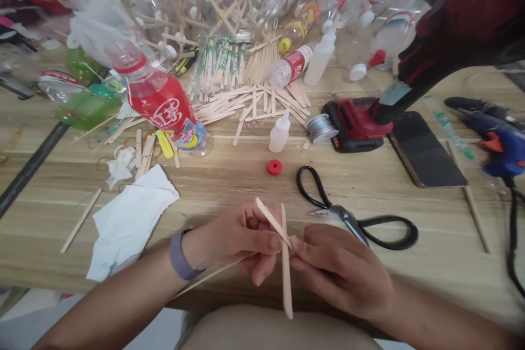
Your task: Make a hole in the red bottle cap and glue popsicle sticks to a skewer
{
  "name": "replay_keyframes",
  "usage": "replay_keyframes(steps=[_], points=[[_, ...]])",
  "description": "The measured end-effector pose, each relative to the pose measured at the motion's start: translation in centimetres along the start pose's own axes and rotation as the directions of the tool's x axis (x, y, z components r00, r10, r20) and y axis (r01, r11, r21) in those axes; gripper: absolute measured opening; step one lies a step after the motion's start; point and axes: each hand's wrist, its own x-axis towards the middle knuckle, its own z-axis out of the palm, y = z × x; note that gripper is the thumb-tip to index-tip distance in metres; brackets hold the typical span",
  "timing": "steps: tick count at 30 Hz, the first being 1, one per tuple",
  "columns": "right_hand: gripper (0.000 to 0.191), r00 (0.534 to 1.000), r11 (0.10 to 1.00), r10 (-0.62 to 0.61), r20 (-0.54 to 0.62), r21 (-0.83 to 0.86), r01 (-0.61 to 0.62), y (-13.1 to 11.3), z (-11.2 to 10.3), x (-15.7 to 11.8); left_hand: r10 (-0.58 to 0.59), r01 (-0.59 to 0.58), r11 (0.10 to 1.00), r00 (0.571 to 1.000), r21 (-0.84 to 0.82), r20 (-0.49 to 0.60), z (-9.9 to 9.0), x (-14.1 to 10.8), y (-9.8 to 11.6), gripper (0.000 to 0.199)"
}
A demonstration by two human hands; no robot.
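Two wooden craft sticks cross each other between my hands: one upright stick (286, 279) and one slanted stick (267, 214). My left hand (241, 240) pinches them near the crossing, thumb on top. Closed at the right side of the crossing, my right hand (344, 270) has its thumb and index finger on the slanted stick's lower end, where a small tan bit shows that I cannot make out. A thin bamboo skewer (215, 275) runs from under my left hand toward the lower left. Black-handled scissors (346, 216) lie just beyond my right hand.
Ahead stand a small glue bottle (279, 134), its red cap (274, 167), a thread spool (322, 128) and a red drink bottle (162, 106). A cordless tool (361, 120), phone (426, 150) and glue gun (500, 142) are right; white tissue (131, 219) left. Loose sticks (229, 104) and bottles fill the back.
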Motion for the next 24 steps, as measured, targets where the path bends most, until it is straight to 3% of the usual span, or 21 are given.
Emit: replay_keyframes(steps=[9, 24], points=[[0.01, 0.999, 1.0, -0.001, -0.034, -0.015, 0.0, 0.1, 0.15, 0.1, -0.035, 0.033, 0.999, 0.997, -0.026, -0.067, -0.2, 0.06, -0.11, 0.034], [0.015, 1.0, 0.999, 0.01, -0.01, -0.047, -0.01, 0.59, 0.04, -0.2, -0.049, 0.044, 0.996, 0.997, -0.074, -0.064, -0.48, 0.27, -0.31, 0.033]])
